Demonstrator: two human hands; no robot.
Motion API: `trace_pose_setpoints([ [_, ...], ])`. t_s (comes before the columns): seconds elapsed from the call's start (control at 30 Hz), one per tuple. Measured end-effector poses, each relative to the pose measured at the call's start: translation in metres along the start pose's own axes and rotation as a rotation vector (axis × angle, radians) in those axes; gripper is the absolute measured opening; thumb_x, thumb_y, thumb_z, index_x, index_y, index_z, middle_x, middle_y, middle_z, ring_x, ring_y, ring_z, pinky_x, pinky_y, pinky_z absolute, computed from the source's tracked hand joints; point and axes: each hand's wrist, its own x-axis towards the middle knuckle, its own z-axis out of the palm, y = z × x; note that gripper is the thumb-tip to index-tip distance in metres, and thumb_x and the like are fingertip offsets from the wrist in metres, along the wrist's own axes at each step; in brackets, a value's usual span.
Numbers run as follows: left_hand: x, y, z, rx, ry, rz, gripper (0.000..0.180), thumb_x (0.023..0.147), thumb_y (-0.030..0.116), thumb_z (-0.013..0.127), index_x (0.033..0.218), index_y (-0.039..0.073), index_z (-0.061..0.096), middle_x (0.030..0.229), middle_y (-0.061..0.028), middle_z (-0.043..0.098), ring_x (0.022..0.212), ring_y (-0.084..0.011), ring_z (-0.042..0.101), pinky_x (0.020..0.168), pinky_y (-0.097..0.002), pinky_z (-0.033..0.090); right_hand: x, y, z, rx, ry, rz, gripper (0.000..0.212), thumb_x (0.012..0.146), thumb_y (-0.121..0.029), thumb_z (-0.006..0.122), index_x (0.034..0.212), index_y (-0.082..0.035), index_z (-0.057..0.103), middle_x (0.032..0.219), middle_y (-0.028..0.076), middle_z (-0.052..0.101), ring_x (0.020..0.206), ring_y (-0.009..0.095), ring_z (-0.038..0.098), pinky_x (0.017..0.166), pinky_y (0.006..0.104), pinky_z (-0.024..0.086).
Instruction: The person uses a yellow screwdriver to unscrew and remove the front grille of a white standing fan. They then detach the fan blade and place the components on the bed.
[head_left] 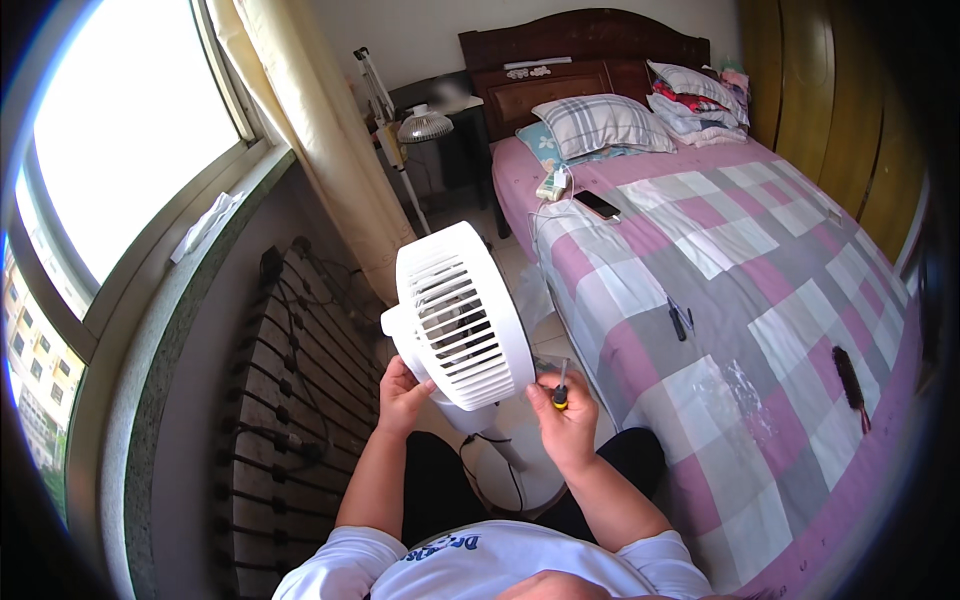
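In front of me a white electric fan [508, 330] stands between my legs, its slatted head tilted and its round base [500, 470] low on the floor. My left hand [400, 400] grips the lower left of the fan head, with the thumb over the housing. At the head's lower right rim is my right hand [568, 428], fingers closed around a screwdriver [560, 397] with a black and yellow handle, its shaft pointing up. The thumb of that hand touches or nearly touches the rim. A dark cable hangs near the fan's stem.
On the right is a bed [720, 230] with a checked cover, holding a phone [597, 205], slim dark-handled tools [680, 318] and a hairbrush [850, 385]. To the left, a dark metal rack [270, 400] with cables stands below the window sill [190, 300]. A curtain [330, 150] hangs beyond.
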Motion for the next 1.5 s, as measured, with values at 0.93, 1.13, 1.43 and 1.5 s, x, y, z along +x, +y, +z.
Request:
trace_pose_setpoints([
  [0.93, -0.019, -0.027, 0.049, 0.217, 0.059, 0.090, 0.037, 0.074, 0.000, 0.077, 0.104, 0.002, 0.056, 0.102, -0.0058, 0.061, 0.096, -0.0152, 0.061, 0.089, -0.0312, 0.049, 0.039, -0.036, -0.042, 0.186, 0.134, 0.506, 0.024, 0.089, -0.011, 0.068, 0.109, 0.002, 0.065, 0.079, 0.003, 0.063, 0.063, 0.007, 0.054, 0.047, 0.0187, 0.041],
  [1.13, -0.018, -0.032, 0.054, 0.214, 0.052, 0.119, 0.035, 0.073, 0.001, 0.077, 0.102, 0.002, 0.057, 0.099, -0.0056, 0.060, 0.094, -0.0155, 0.060, 0.088, -0.0314, 0.049, 0.042, -0.022, -0.055, 0.316, 0.194, 0.616, 0.020, 0.087, -0.009, 0.068, 0.104, 0.001, 0.064, 0.073, 0.003, 0.059, 0.058, 0.008, 0.053, 0.046, 0.0199, 0.041],
  [1.43, -0.017, -0.029, 0.069, 0.287, 0.037, 0.125, 0.035, 0.073, 0.002, 0.078, 0.102, 0.002, 0.058, 0.099, -0.0076, 0.057, 0.093, -0.0185, 0.060, 0.087, -0.0318, 0.049, 0.046, -0.009, -0.070, 0.411, 0.220, 0.677, 0.019, 0.088, -0.010, 0.068, 0.104, -0.006, 0.058, 0.076, 0.000, 0.055, 0.060, 0.008, 0.050, 0.046, 0.0212, 0.039],
  [1.5, -0.018, -0.026, 0.074, 0.333, 0.039, 0.146, 0.035, 0.072, 0.002, 0.077, 0.101, 0.002, 0.058, 0.098, -0.0079, 0.056, 0.092, -0.0191, 0.059, 0.085, -0.0319, 0.049, 0.046, -0.008, -0.071, 0.430, 0.224, 0.688, 0.019, 0.088, -0.010, 0.069, 0.103, -0.008, 0.058, 0.079, -0.001, 0.056, 0.062, 0.007, 0.050, 0.047, 0.0212, 0.039],
])
